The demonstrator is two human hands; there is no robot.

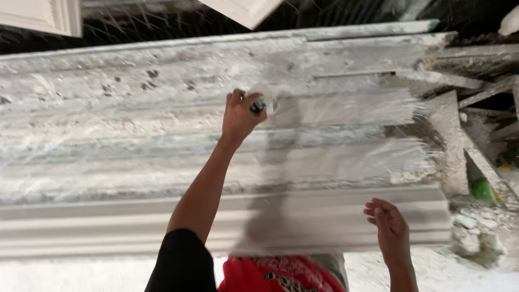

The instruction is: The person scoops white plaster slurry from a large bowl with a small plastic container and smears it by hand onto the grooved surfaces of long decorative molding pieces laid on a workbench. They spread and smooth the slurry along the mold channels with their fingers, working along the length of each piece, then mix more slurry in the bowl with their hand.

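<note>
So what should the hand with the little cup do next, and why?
Probably tip the clear cup a bit more over the long mould: the left hand holds it there, tilted, while the right hand rests on the white moulding.

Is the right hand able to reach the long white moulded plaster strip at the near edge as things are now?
Probably yes: the right hand hovers open just over the long white moulded plaster strip, with nothing between them. The left hand is busy farther up.

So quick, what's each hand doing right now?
Left hand: closed on a small scraper-like tool against the plaster mould.
Right hand: open, fingers curled, holding nothing, at the white moulding.
</note>
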